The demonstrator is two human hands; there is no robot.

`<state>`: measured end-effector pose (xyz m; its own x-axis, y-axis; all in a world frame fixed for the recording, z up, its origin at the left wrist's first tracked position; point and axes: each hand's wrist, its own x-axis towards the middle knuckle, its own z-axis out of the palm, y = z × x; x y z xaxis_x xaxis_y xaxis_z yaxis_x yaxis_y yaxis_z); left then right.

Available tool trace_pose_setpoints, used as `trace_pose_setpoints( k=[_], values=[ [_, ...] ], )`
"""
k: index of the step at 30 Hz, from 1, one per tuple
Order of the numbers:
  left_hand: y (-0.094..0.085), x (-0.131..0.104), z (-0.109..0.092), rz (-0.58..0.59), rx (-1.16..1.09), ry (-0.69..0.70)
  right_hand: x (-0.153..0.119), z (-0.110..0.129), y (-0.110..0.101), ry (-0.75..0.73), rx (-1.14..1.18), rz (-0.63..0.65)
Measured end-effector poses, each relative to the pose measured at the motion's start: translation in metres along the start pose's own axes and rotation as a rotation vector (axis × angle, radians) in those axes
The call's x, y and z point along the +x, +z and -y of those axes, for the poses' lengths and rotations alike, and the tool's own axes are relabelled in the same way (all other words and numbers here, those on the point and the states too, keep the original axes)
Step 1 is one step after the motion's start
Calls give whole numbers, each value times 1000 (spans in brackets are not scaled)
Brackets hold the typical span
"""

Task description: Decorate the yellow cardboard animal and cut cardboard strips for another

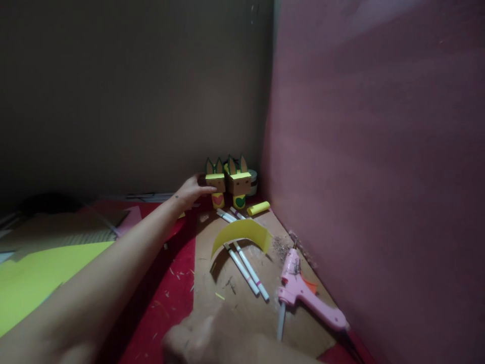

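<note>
At the far end of the work surface, my left hand (191,191) grips a small cardboard figure (215,183) with pointed ears, a yellow body and a red heart. Its thumb lies across the front of the box-shaped head; the other fingers are mostly hidden behind. A matching figure (240,184) with a green heart stands just to the right. Low in the view, my right hand (200,331) is blurred above the cardboard sheet's near left part, its fingers not clear. Nearest to it are white markers (246,273) and a curved yellow paper strip (240,231).
A pink glue gun (299,288) with a glue stick lies along the right wall on a cardboard sheet (206,283). A yellow roll (258,208) is near the corner. Yellow paper (49,275) lies left on the red cloth (151,313), among scraps. Walls close in behind and right.
</note>
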<state>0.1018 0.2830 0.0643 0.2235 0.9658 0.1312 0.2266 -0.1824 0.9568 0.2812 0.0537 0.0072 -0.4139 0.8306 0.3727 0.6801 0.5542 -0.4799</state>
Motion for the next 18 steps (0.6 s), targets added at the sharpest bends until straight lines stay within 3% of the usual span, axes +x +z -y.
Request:
trace_pose_setpoints(
  k=[5, 8, 15, 18],
  values=[
    [-8, -6, 6, -81, 83, -92, 4, 52, 23, -158, -34, 97],
    [-11, -23, 4, -85, 110, -148, 5, 72, 27, -283, -125, 137],
    [4, -124, -26, 190, 253, -36, 7, 75, 24, -304, -207, 204],
    [19, -150, -25, 209, 368, -8, 6, 74, 26, -277, -152, 188]
  ],
)
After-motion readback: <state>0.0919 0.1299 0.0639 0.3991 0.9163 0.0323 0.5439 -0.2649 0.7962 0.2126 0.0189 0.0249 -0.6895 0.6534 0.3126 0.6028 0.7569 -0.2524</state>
